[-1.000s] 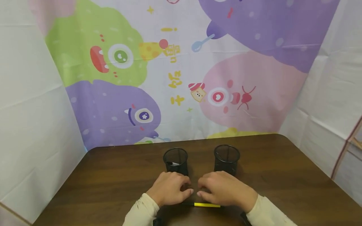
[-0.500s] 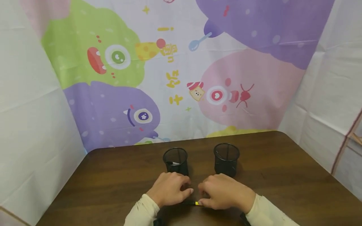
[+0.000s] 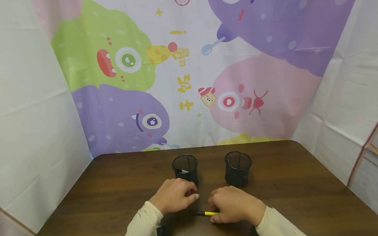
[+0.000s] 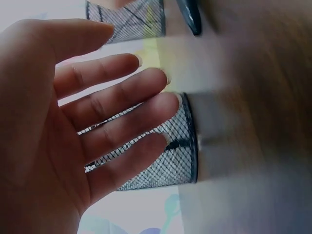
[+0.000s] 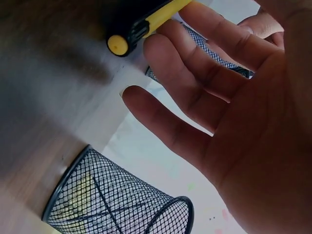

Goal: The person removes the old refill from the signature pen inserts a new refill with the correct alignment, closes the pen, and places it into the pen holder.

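A marker with a yellow barrel and black part lies crosswise in front of the hands. My right hand pinches its yellow barrel, fingers on the far side and thumb at the near side. In the right wrist view the marker shows a yellow-tipped black end beside the fingertips, close over the table. My left hand holds nothing, its fingers loosely bent in front of the left black mesh pen holder. A black-and-white pen lies inside that holder. The right mesh pen holder stands beyond my right hand.
The brown wooden table carries both holders side by side. A cartoon-printed curtain hangs at its far edge, with white cloth on the left and more on the right.
My right hand has come down and nearer to me, over the marker's yellow barrel, and now pinches it. My left hand has barely moved.
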`<state>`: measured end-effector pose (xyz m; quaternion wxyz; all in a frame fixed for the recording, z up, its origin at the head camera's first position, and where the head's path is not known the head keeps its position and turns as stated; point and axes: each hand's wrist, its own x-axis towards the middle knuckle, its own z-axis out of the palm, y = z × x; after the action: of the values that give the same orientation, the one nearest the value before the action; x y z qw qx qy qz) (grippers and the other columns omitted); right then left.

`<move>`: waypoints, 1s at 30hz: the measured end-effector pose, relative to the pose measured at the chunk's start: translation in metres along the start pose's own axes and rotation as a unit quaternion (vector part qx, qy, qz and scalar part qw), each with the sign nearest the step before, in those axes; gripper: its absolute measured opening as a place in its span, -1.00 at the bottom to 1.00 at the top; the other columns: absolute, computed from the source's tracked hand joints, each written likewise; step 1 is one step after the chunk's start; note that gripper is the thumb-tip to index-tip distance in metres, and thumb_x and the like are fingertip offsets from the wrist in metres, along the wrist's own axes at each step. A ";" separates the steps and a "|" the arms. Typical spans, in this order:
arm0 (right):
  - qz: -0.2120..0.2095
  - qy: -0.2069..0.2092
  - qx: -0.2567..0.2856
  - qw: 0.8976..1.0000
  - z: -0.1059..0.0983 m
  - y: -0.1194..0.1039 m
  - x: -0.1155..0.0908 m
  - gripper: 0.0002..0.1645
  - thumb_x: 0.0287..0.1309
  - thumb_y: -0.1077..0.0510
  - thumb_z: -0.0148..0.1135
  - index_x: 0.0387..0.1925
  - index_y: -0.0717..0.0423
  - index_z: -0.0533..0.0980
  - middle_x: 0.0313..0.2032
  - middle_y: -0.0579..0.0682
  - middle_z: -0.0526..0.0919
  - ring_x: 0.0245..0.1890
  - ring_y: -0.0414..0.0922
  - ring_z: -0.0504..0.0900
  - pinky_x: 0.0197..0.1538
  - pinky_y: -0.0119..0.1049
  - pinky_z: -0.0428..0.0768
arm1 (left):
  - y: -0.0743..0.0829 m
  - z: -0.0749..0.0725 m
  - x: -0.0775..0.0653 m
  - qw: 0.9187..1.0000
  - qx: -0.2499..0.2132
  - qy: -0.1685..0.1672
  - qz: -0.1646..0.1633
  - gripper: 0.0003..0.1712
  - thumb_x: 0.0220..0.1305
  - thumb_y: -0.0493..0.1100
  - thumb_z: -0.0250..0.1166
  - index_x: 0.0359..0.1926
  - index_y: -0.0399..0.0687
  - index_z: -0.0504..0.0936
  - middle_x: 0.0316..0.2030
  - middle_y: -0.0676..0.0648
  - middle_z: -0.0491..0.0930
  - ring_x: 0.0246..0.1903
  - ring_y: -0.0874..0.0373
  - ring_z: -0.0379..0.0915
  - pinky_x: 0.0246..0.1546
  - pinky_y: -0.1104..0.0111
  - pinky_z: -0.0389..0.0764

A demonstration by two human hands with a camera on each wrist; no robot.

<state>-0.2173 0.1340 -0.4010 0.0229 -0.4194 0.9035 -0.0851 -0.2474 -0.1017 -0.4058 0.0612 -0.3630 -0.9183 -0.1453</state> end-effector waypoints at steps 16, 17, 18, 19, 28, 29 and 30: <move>-0.002 0.013 -0.001 1.000 0.006 0.009 0.001 -0.82 0.12 0.10 0.45 -0.52 -0.16 0.60 -0.49 -0.37 0.41 -0.55 -0.44 0.38 -0.46 -0.47 0.46 | 0.004 0.003 0.002 0.999 -0.036 -0.026 0.016 -0.81 0.38 0.10 0.27 -0.20 0.21 0.75 -0.42 0.36 0.58 -0.48 0.50 0.43 -0.46 0.45 0.52; -0.002 0.016 -0.002 1.000 0.006 0.010 0.001 -0.82 0.12 0.11 0.44 -0.52 -0.16 0.59 -0.49 -0.37 0.40 -0.55 -0.43 0.37 -0.46 -0.47 0.46 | 0.004 0.003 0.001 0.999 -0.034 -0.026 0.016 -0.81 0.38 0.10 0.27 -0.20 0.21 0.75 -0.42 0.36 0.57 -0.48 0.50 0.42 -0.47 0.45 0.51; -0.002 0.018 -0.002 1.000 0.007 0.011 0.001 -0.81 0.12 0.12 0.43 -0.53 -0.16 0.58 -0.50 -0.37 0.40 -0.55 -0.43 0.37 -0.47 -0.46 0.46 | 0.004 0.003 0.001 0.999 -0.030 -0.026 0.016 -0.82 0.37 0.10 0.27 -0.21 0.21 0.75 -0.43 0.36 0.57 -0.48 0.50 0.42 -0.47 0.45 0.51; -0.002 0.020 -0.003 1.000 0.007 0.012 0.001 -0.80 0.12 0.12 0.43 -0.54 -0.16 0.57 -0.50 -0.37 0.39 -0.56 -0.42 0.36 -0.47 -0.46 0.45 | 0.005 0.003 0.001 0.999 -0.027 -0.025 0.016 -0.82 0.37 0.10 0.27 -0.21 0.21 0.75 -0.43 0.36 0.56 -0.49 0.50 0.42 -0.47 0.45 0.51; 0.000 0.025 0.012 1.000 0.006 0.019 -0.001 -0.76 0.14 0.15 0.40 -0.56 -0.17 0.54 -0.51 -0.37 0.39 -0.57 -0.41 0.36 -0.50 -0.46 0.44 | 0.005 0.006 -0.001 0.999 -0.019 -0.020 0.020 -0.85 0.36 0.07 0.29 -0.24 0.21 0.74 -0.43 0.36 0.57 -0.50 0.51 0.41 -0.49 0.47 0.50; 0.001 0.025 0.015 1.000 0.006 0.020 -0.001 -0.76 0.14 0.16 0.40 -0.55 -0.16 0.54 -0.51 -0.37 0.39 -0.57 -0.41 0.37 -0.50 -0.46 0.44 | 0.005 0.006 0.000 0.999 -0.018 -0.019 0.021 -0.85 0.36 0.07 0.29 -0.24 0.21 0.74 -0.42 0.36 0.58 -0.49 0.51 0.42 -0.49 0.48 0.50; 0.003 0.025 0.017 1.000 0.005 0.021 -0.001 -0.77 0.15 0.16 0.40 -0.54 -0.16 0.55 -0.50 -0.37 0.40 -0.57 -0.41 0.38 -0.50 -0.46 0.45 | 0.004 0.007 0.000 0.999 -0.018 -0.017 0.023 -0.85 0.36 0.07 0.29 -0.24 0.21 0.74 -0.41 0.35 0.58 -0.48 0.50 0.42 -0.49 0.48 0.50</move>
<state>-0.2318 0.1478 -0.4100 0.0081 -0.4143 0.9033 -0.1108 -0.2448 -0.0963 -0.4114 0.0424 -0.3875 -0.9080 -0.1537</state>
